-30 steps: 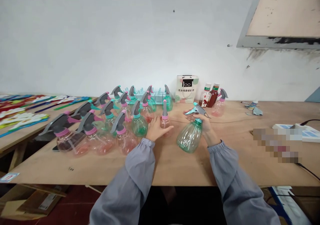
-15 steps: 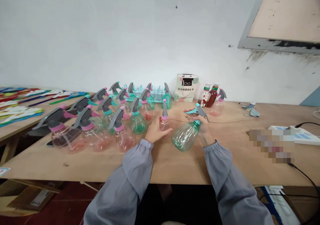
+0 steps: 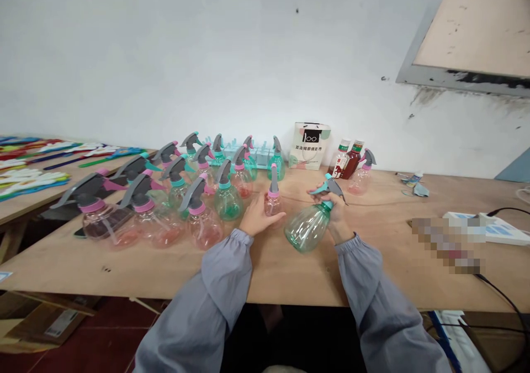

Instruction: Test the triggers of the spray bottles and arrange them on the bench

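My left hand (image 3: 259, 216) wraps around a small pink spray bottle (image 3: 273, 198) that stands upright on the plywood table (image 3: 290, 273). My right hand (image 3: 337, 214) grips the neck of a clear green spray bottle (image 3: 308, 226) with a teal and grey trigger head; the bottle is tilted, its body leaning toward me and to the left. Both arms wear grey sleeves.
Several pink and green spray bottles (image 3: 202, 218) stand grouped on the left half of the table. A white paper bag (image 3: 309, 145), two drink bottles (image 3: 348, 158) and another pink sprayer (image 3: 362, 173) stand by the wall. A white device with a black cable (image 3: 492, 225) lies at right.
The green bottle in my right hand has tilted and shifted slightly left. My left hand stays on the small pink bottle. The view has drifted a little.
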{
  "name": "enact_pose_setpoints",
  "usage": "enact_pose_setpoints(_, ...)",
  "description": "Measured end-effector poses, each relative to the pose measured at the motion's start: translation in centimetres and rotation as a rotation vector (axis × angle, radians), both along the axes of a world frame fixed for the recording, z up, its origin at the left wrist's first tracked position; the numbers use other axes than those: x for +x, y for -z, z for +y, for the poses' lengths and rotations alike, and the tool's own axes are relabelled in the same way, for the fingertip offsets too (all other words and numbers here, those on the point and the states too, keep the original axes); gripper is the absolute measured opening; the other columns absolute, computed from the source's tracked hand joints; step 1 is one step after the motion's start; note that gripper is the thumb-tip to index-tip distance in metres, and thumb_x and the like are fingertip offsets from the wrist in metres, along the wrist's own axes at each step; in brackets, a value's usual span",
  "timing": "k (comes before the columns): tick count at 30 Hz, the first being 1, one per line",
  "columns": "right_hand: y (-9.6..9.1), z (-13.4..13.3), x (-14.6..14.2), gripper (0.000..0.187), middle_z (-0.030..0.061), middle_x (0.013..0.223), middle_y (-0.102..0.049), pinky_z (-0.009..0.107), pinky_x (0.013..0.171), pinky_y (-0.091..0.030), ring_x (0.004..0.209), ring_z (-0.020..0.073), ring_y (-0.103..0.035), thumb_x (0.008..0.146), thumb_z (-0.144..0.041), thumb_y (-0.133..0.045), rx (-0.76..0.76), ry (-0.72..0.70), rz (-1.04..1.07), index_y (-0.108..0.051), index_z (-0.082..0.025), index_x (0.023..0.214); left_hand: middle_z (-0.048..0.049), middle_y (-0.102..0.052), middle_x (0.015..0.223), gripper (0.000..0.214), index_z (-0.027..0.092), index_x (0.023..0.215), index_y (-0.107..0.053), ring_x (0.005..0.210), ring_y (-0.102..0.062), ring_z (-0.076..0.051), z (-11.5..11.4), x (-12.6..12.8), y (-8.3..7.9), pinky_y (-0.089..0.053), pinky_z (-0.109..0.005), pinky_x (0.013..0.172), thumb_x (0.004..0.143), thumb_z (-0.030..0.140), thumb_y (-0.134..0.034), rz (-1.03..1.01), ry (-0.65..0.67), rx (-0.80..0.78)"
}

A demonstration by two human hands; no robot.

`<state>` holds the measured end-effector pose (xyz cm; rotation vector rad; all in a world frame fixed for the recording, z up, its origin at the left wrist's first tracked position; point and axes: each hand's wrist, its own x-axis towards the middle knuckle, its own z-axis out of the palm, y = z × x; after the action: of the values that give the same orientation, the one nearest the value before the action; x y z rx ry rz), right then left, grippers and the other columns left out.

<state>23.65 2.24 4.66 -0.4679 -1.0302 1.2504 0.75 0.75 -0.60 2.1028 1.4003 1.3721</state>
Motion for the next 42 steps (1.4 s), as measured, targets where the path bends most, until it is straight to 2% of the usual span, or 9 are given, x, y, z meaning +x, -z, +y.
enact_pose_setpoints(3, -0.1, 0.0, 0.2, 0.023, -0.0047, 0.061, -0.064, 0.028, 0.064, -0.053, 0.060, 0.0142, -0.062, 0.050, -0.019, -0.057, -0.004, -0.011, -0.005, -0.056, -0.024, 0.072, -0.0140, -0.062, 0.127, 0.077, 0.020, 0.131, -0.046, 0.122, -0.060, -0.033, -0.1, 0.0, -0.1, -0.046, -0.049, 0.104, 0.069, 0.050, -0.080, 0.007, -0.003, -0.012)
enact_pose_setpoints(9, -0.1, -0.2, -0.3, 0.026, -0.0015, 0.075, -0.069, 0.035, 0.075, -0.054, 0.085, 0.0228, -0.070, 0.053, -0.018, -0.059, 0.041, -0.020, -0.033, -0.055, -0.026, 0.078, -0.0140, -0.063, 0.127, 0.077, 0.020, 0.130, -0.046, 0.122, -0.060, -0.033, -0.1, 0.0, -0.2, -0.046, -0.050, 0.104, 0.068, 0.050, -0.080, 0.007, -0.001, -0.010)
enact_pose_setpoints(15, -0.1, -0.1, 0.2, 0.022, -0.0020, 0.059, -0.062, 0.033, 0.064, -0.053, 0.069, 0.0212, -0.067, 0.052, -0.021, -0.057, 0.052, -0.004, -0.072, -0.055, -0.024, 0.073, -0.0145, -0.062, 0.128, 0.078, 0.019, 0.130, -0.046, 0.122, -0.060, -0.033, 0.0, 0.0, -0.1, -0.046, -0.050, 0.105, 0.068, 0.051, -0.080, 0.004, 0.001, -0.015)
enact_pose_setpoints(22, -0.1, -0.3, -0.2, 0.027, -0.0005, 0.079, -0.073, 0.037, 0.078, -0.057, 0.090, 0.0241, -0.070, 0.053, -0.019, -0.060, 0.008, -0.032, -0.047, -0.056, -0.026, 0.079, -0.0142, -0.061, 0.128, 0.075, 0.020, 0.129, -0.046, 0.121, -0.059, -0.033, -0.1, 0.0, -0.2, -0.046, -0.050, 0.104, 0.069, 0.050, -0.080, 0.013, -0.001, -0.024)
enact_pose_setpoints(28, -0.4, -0.2, 0.3, 0.017, -0.0013, 0.059, -0.062, 0.037, 0.070, -0.056, 0.076, 0.0235, -0.069, 0.053, -0.025, -0.060, 0.031, 0.026, -0.114, -0.055, -0.024, 0.068, -0.0156, -0.060, 0.129, 0.078, 0.018, 0.131, -0.044, 0.123, -0.058, -0.033, -0.1, 0.0, -0.3, -0.044, -0.051, 0.106, 0.070, 0.050, -0.079, 0.018, 0.001, -0.039)
enact_pose_setpoints(32, -0.8, 0.0, 1.3, 0.019, -0.0013, 0.070, -0.070, 0.034, 0.072, -0.055, 0.079, 0.0215, -0.070, 0.056, -0.024, -0.065, 0.019, 0.055, -0.166, -0.061, -0.024, 0.075, -0.0150, -0.060, 0.130, 0.077, 0.019, 0.131, -0.045, 0.125, -0.057, -0.033, -0.1, -0.1, -0.2, -0.043, -0.050, 0.107, 0.069, 0.049, -0.080, 0.009, 0.011, -0.028)
enact_pose_setpoints(34, -1.0, 0.3, 2.3, 0.022, -0.0003, 0.085, -0.075, 0.033, 0.078, -0.056, 0.087, 0.0204, -0.070, 0.061, -0.026, -0.070, 0.032, 0.119, -0.241, -0.065, -0.025, 0.081, -0.0153, -0.059, 0.131, 0.077, 0.019, 0.131, -0.044, 0.125, -0.057, -0.033, -0.1, -0.1, -0.2, -0.043, -0.050, 0.107, 0.069, 0.048, -0.080, 0.007, 0.012, -0.038)
enact_pose_setpoints(37, -1.2, 1.0, 5.3, 0.027, 0.0027, 0.098, -0.076, 0.033, 0.079, -0.056, 0.092, 0.0203, -0.072, 0.068, -0.039, -0.074, 0.029, 0.365, -0.349, -0.069, -0.024, 0.090, -0.0158, -0.059, 0.132, 0.077, 0.018, 0.131, -0.044, 0.126, -0.056, -0.034, -0.2, -0.1, -0.3, -0.043, -0.050, 0.107, 0.070, 0.049, -0.079, 0.003, 0.012, -0.055)
enact_pose_setpoints(42, -1.1, 2.4, 12.4, 0.040, 0.0067, 0.085, -0.074, 0.038, 0.075, -0.057, 0.086, 0.0248, -0.073, 0.070, -0.049, -0.075, -0.045, 0.867, -0.501, -0.071, -0.016, 0.093, -0.0165, -0.058, 0.133, 0.076, 0.018, 0.131, -0.044, 0.127, -0.056, -0.034, -0.3, -0.1, -0.4, -0.043, -0.051, 0.107, 0.070, 0.048, -0.079, 0.001, 0.018, -0.071)
